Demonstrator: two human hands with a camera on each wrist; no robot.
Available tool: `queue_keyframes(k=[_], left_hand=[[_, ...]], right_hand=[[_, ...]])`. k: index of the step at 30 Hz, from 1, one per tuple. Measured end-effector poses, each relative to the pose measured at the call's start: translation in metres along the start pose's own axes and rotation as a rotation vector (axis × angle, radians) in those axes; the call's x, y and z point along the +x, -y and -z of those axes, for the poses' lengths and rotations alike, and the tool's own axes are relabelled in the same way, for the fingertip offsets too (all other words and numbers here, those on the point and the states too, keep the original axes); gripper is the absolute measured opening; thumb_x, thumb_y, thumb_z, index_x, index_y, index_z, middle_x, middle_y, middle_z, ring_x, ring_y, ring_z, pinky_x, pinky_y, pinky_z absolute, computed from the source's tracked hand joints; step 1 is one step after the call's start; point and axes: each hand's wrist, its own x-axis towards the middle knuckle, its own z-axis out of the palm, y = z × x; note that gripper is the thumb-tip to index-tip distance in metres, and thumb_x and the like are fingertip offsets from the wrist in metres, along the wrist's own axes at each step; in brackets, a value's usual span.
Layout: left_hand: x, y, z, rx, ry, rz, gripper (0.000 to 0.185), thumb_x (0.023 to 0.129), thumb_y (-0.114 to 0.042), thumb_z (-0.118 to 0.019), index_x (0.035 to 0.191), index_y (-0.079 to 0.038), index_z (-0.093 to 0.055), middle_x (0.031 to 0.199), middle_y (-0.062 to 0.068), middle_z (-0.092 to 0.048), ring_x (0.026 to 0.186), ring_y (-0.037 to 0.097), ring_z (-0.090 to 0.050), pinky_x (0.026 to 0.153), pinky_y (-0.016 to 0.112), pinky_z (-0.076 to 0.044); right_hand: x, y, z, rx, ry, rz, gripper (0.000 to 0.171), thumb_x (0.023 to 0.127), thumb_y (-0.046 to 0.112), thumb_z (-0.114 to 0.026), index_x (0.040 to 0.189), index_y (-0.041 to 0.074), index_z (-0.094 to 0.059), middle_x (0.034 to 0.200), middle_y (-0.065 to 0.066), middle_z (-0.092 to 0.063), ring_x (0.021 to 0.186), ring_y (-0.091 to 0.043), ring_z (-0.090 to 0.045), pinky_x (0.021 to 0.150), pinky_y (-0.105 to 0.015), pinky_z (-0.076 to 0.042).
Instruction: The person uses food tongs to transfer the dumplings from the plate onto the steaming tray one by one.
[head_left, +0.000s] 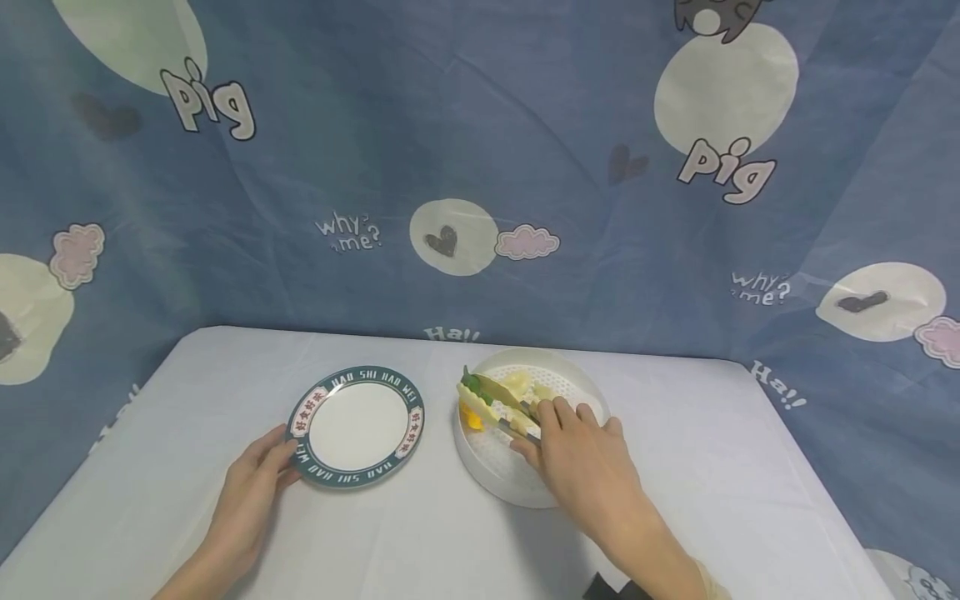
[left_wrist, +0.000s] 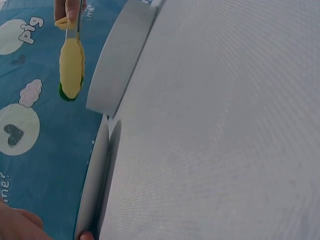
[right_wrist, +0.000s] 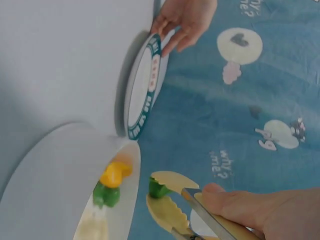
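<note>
My left hand [head_left: 251,492] pinches the left rim of a white plate [head_left: 360,427] with a green patterned border. In the left wrist view a fingertip shows at the plate's edge. My right hand [head_left: 588,467] grips tongs [right_wrist: 170,215] with yellow scalloped heads and metal arms. Between the tong heads sits a green pepper-like piece [right_wrist: 157,189], held above a round white container [head_left: 498,487]. Inside that container lie a yellow pepper-like piece [right_wrist: 116,173], a green piece [right_wrist: 106,195] and pale yellow pieces [head_left: 517,382], partly hidden by the tongs and hand.
Plate and container stand side by side on a white-covered table [head_left: 412,542], with a narrow gap between them. Behind the table hangs a blue printed cloth [head_left: 525,300]. A small black object [head_left: 615,588] shows at the bottom edge near my right forearm.
</note>
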Motion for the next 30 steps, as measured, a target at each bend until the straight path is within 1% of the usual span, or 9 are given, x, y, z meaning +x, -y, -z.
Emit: queue_keyframes(k=[1,3,5,8,11,13,17,21,30], left_hand=[[0.000,0.000,0.000,-0.003,-0.001,0.000,0.077,0.116,-0.047,-0.027,0.173,-0.002,-0.001,0.178,0.027,-0.018,0.162,0.042,-0.035,0.131,0.044,-0.030],[0.001,0.000,0.000,-0.006,-0.002,-0.001,0.077,0.117,-0.047,-0.028,0.173,-0.002,-0.001,0.178,0.027,-0.017,0.162,0.043,-0.035,0.127,0.031,-0.039],[0.002,0.001,0.000,-0.008,-0.002,0.003,0.076,0.117,-0.046,-0.028,0.173,-0.002,-0.001,0.179,0.027,-0.016,0.162,0.042,-0.035,0.117,0.014,-0.046],[0.002,0.001,0.001,-0.010,-0.001,0.004,0.076,0.117,-0.046,-0.029,0.172,-0.001,-0.002,0.178,0.028,-0.016,0.161,0.043,-0.035,0.098,-0.004,-0.043],[0.002,0.001,0.002,-0.005,0.000,0.005,0.076,0.117,-0.046,-0.028,0.172,-0.001,-0.002,0.178,0.028,-0.017,0.161,0.043,-0.035,0.099,-0.003,-0.044],[0.002,0.001,0.002,0.001,-0.001,0.007,0.076,0.117,-0.046,-0.028,0.173,-0.001,-0.002,0.178,0.027,-0.018,0.161,0.042,-0.036,0.104,0.002,-0.043],[0.002,0.002,0.002,-0.003,-0.002,0.005,0.076,0.117,-0.045,-0.028,0.172,0.000,-0.001,0.177,0.029,-0.018,0.161,0.045,-0.035,0.124,0.028,-0.041],[0.002,0.003,0.001,-0.009,-0.001,0.002,0.076,0.117,-0.045,-0.028,0.172,0.001,-0.001,0.177,0.030,-0.017,0.160,0.046,-0.035,0.130,0.043,-0.034],[0.003,0.003,0.001,-0.009,0.002,-0.006,0.077,0.117,-0.046,-0.028,0.172,0.000,-0.001,0.177,0.030,-0.018,0.161,0.044,-0.036,0.111,0.010,-0.045]], right_hand=[[-0.001,-0.002,0.000,-0.003,0.000,-0.005,0.044,0.103,0.053,-0.067,0.110,0.010,-0.062,0.086,0.002,-0.054,0.070,-0.016,-0.045,0.056,-0.032,-0.035],[-0.004,-0.005,-0.001,-0.007,-0.002,-0.014,0.044,0.103,0.053,-0.068,0.109,0.010,-0.062,0.084,0.002,-0.053,0.070,-0.016,-0.045,0.055,-0.032,-0.034],[-0.006,-0.008,-0.002,-0.009,0.002,-0.023,0.044,0.103,0.053,-0.068,0.107,0.010,-0.061,0.083,0.001,-0.052,0.069,-0.017,-0.044,0.055,-0.031,-0.032],[-0.010,-0.011,-0.003,-0.001,0.019,-0.038,0.044,0.103,0.053,-0.068,0.103,0.010,-0.060,0.081,0.002,-0.049,0.067,-0.016,-0.040,0.054,-0.030,-0.029],[-0.014,-0.013,-0.005,0.006,0.029,-0.052,0.043,0.103,0.052,-0.069,0.101,0.011,-0.060,0.080,0.002,-0.048,0.067,-0.015,-0.039,0.054,-0.030,-0.027],[-0.017,-0.014,-0.006,0.005,0.030,-0.055,0.043,0.103,0.052,-0.069,0.100,0.011,-0.059,0.080,0.003,-0.047,0.066,-0.015,-0.039,0.054,-0.029,-0.026],[-0.019,-0.017,-0.008,0.007,0.035,-0.066,0.043,0.102,0.053,-0.069,0.103,0.011,-0.061,0.081,0.003,-0.048,0.067,-0.015,-0.040,0.055,-0.029,-0.026],[-0.020,-0.019,-0.006,0.009,0.032,-0.076,0.043,0.102,0.054,-0.068,0.108,0.011,-0.063,0.082,0.003,-0.050,0.068,-0.015,-0.042,0.056,-0.030,-0.027],[-0.024,-0.020,0.000,0.041,0.098,-0.121,0.052,0.103,0.059,-0.065,0.116,0.009,-0.065,0.089,0.001,-0.055,0.073,-0.018,-0.045,0.061,-0.031,-0.029]])
